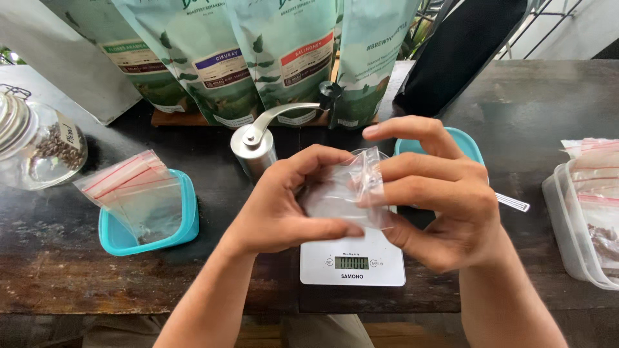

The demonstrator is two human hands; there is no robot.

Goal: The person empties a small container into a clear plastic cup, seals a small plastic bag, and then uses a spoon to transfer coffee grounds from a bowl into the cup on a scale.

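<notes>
At centre frame, the left hand [277, 206] and right hand [438, 193] both pinch a small clear zip bag [345, 193] above a white kitchen scale [353, 258]; the bag looks empty, while more bags wait in a teal tub [113, 238] at left.

Both forearms rise from the near edge of the table, bare, converging toward its middle. Left hand [277, 206]: palm turned inward, fingers curled, thumb stretched flat to the right along the lower side, its tip close to the right palm. Right hand [438, 193]: wrist bent, back of the hand facing the camera, index finger lifted and pointing left, the other fingers folded in below it, stacked. Fingertips of both hands face each other, pinched closed on something thin between them. Hands level, held above the table.
</notes>
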